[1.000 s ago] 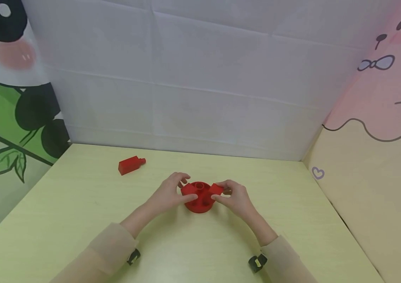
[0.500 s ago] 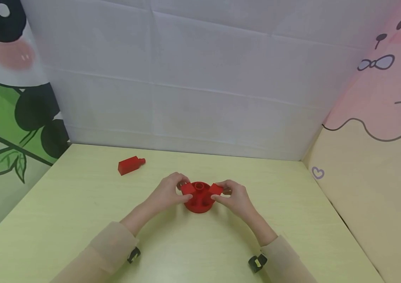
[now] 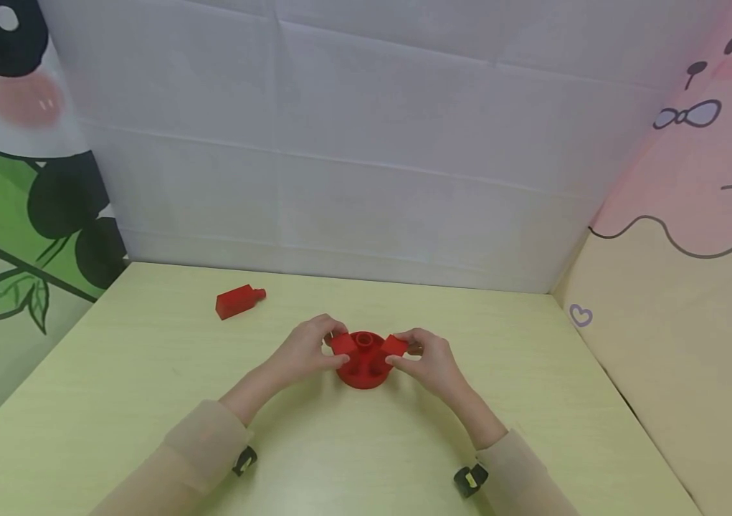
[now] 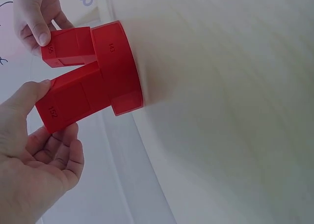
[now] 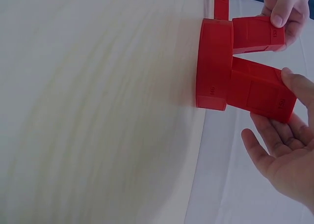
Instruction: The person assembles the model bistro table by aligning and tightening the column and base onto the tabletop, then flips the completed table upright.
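A round red base [image 3: 364,378] with a raised ring on its top sits on the table. Two red rectangular blocks rise from its left and right sides, leaning outward. My left hand [image 3: 306,351] pinches the left block [image 4: 73,98], marked 152, between thumb and fingers. On the other side, my right hand [image 3: 431,362] holds the top end of the right block [image 5: 260,89] with thumb and fingertips. The lower ends of both blocks meet the base and are hidden inside it. Both blocks appear side by side in each wrist view.
A third red block [image 3: 235,302] with a narrow peg at one end lies on its side, back left on the pale table [image 3: 146,373]. A white cloth wall [image 3: 353,186] stands behind, with printed panels at the left and right.
My left thumb has slid back to the left, and its raised fingers have come down onto the left block. My right hand and the base stay in place.
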The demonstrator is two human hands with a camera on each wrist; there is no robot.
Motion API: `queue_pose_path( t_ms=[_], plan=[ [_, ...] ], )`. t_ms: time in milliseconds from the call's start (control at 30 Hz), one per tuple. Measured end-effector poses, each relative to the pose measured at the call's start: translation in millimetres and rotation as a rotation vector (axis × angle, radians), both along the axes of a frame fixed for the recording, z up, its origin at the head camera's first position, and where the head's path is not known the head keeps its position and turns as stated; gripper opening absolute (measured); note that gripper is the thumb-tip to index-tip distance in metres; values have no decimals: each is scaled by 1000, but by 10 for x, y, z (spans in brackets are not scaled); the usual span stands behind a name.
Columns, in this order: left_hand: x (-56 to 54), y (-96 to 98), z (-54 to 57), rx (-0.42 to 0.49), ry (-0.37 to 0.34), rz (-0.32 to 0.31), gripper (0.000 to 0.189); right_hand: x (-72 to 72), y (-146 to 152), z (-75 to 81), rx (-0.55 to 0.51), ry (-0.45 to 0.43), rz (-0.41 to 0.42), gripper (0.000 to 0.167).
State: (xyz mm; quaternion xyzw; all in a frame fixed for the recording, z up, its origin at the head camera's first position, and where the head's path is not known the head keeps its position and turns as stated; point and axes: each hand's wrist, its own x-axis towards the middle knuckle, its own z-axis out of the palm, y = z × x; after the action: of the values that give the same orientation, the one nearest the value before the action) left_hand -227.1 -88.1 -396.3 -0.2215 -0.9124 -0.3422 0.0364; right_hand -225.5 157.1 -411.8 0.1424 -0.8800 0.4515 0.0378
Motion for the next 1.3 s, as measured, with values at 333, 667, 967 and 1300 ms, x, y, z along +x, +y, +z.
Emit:
queue_pose_path(
  t_ms=[333,667,967,1300],
  plan=[
    [-28,-104,14,12,-88,20,52,11,-10,23,31,11,2,37],
    [-171,-696,7,38,-57,130,77,58,-60,77,33,120,18,46],
    [-399,-1260,-100,0,52,222,80,255,-318,231,15,219,-21,46],
    [-610,-1659,-318,-77,5,310,81,356,-698,87,-127,129,0,49]
  ],
)
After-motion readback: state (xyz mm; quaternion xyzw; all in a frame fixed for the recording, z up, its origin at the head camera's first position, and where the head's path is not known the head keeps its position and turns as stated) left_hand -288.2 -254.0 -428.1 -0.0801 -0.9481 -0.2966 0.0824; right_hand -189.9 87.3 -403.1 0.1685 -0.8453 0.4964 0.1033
